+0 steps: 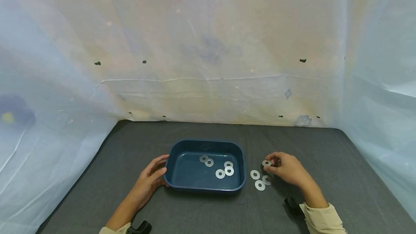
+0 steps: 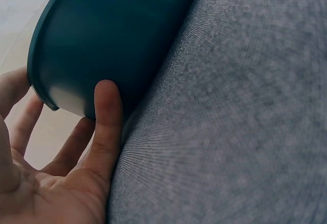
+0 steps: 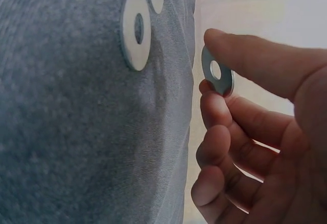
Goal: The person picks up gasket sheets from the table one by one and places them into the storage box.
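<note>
My right hand (image 1: 287, 167) pinches a flat metal washer (image 3: 217, 71) between thumb and fingertips, raised above the table to the right of the tray. Several loose washers (image 1: 259, 185) lie on the cloth just left of that hand. A dark blue rectangular tray (image 1: 204, 186) stands in front of me, with several more washers (image 1: 220, 173) flat on its floor, some overlapping. At the tray's left end, my left hand (image 1: 149, 180) rests its fingertips against the outer wall and rim. In the left wrist view those fingers (image 2: 107, 112) are extended along the wall.
Dark grey cloth (image 1: 146, 136) covers the table. Pale patterned sheets (image 1: 208, 53) hang behind it and along both sides. A black wrist device (image 1: 292, 205) sits at the right sleeve, and another black device (image 1: 140, 228) at the left.
</note>
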Demonstrator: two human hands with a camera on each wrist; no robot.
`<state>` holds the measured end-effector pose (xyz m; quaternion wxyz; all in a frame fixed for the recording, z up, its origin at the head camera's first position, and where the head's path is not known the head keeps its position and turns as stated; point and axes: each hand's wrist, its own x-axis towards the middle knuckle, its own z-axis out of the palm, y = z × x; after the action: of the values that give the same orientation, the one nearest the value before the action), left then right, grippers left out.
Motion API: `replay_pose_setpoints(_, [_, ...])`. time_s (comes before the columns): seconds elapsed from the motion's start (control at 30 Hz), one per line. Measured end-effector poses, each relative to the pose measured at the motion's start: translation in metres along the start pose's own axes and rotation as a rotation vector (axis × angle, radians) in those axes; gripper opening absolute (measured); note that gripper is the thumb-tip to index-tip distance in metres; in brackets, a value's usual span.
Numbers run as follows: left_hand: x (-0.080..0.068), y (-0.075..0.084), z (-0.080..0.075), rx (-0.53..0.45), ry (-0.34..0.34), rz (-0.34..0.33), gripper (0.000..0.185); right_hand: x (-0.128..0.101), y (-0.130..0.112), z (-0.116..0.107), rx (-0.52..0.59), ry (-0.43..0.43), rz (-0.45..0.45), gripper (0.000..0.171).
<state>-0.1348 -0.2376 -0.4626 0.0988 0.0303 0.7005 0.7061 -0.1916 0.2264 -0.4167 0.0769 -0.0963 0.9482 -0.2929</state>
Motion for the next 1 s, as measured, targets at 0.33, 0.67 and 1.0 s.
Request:
replay_pose_setpoints(0.33, [-0.001, 0.001, 0.001, 0.001, 0.002, -0.004, 0.051, -0.001, -0.003, -0.004, 0.013, 0.024, -0.021, 0.033])
replay_pose_setpoints(0.67, [0.000, 0.001, 0.000, -0.008, -0.015, 0.005, 0.051, -0.006, -0.010, -0.010, 0.010, 0.034, -0.020, 0.036])
replay_pose_setpoints(1.0, [0.000, 0.000, 0.000, -0.006, -0.007, 0.004, 0.051, -0.010, -0.017, -0.015, -0.004, 0.073, -0.048, 0.036])
